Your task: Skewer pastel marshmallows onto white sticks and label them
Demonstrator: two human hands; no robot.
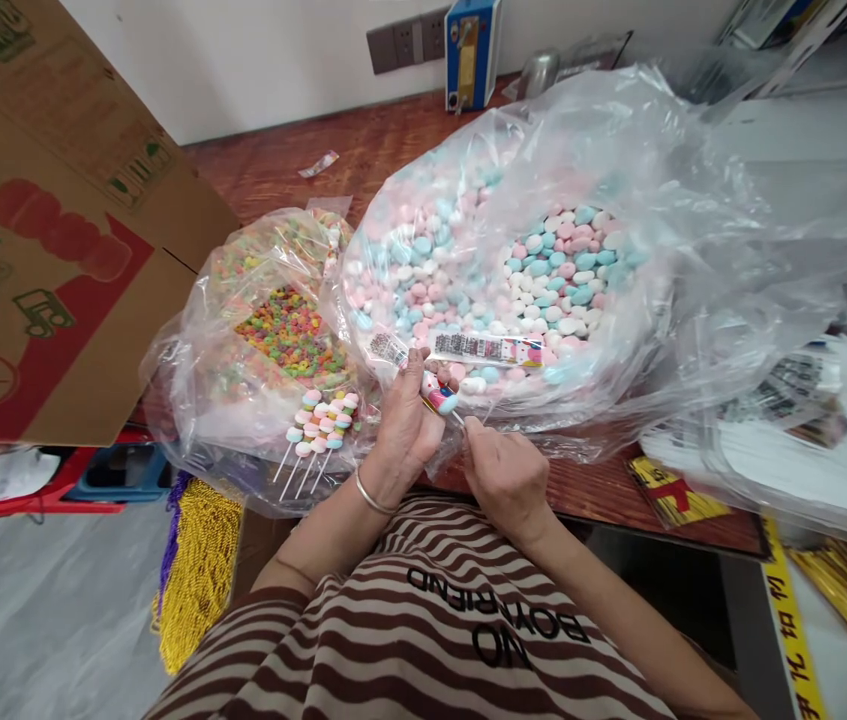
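Pastel candy pieces on a thin white stick make up the lollipop (439, 396) that both hands work on at the near edge of the wooden table (393, 150). The left hand (404, 430) is closed around the lollipop's head, thumb and fingers pinching it, while the right hand (507, 475) pinches narrowly at the stick just below; whether it also holds a wrapper or a tie I cannot tell.

By the look of it the work is at an early stage. A small bunch of finished lollipops (318, 425) lies just left of the hands, sticks pointing toward the near edge, only a handful in number, while the supply of loose candy is still very large.

Two clear plastic bags hold that supply. The big bag (618, 150) in the middle of the table is open at the top and heaped with pink, blue and white candy pieces (558, 270); a strip of printed labels (487, 348) lies across its near rim. The smaller bag (190, 380) toward the left edge holds bright mixed-colour candy (292, 335).

A cardboard box (40, 230) stands at the left edge, a yellow beaded bundle (194, 570) hangs below the near left corner, and stacked printed sheets (805, 420) lie under plastic at the right edge.
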